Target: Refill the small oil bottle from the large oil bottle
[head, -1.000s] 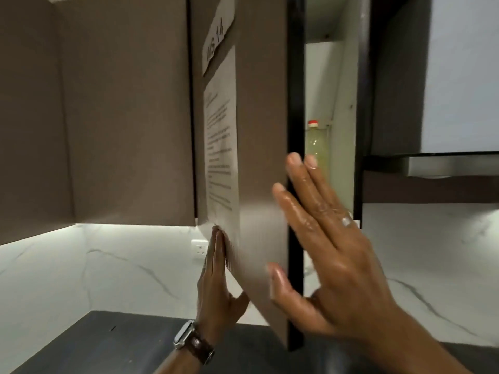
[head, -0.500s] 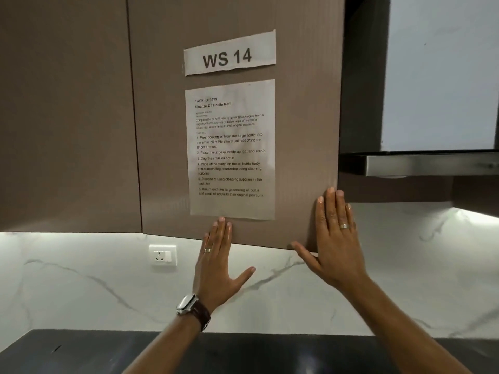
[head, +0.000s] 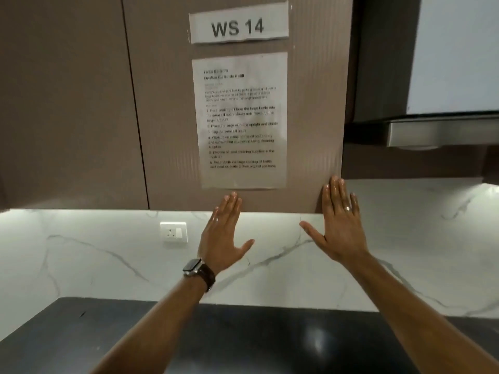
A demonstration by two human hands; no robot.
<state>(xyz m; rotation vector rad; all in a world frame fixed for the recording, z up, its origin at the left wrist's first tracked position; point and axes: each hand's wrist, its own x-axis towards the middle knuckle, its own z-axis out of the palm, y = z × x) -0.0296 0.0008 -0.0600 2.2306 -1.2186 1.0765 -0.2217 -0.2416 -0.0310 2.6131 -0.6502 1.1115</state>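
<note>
I see both hands raised flat against the bottom edge of a brown cupboard door (head: 167, 130). The left hand (head: 222, 233) has its fingers straight and together, thumb spread, fingertips touching the door just under a printed sheet (head: 243, 120) taped there. The right hand (head: 340, 225) is likewise flat and spread, its fingertips at the door's lower right corner. Neither holds anything. A label reading "WS 14" (head: 238, 22) sits above the sheet. I cannot see either oil bottle. A watch (head: 192, 267) is on the left wrist; a wall socket (head: 173, 232) sits on the marble wall (head: 81, 255) above the dark counter (head: 256, 338).
</note>
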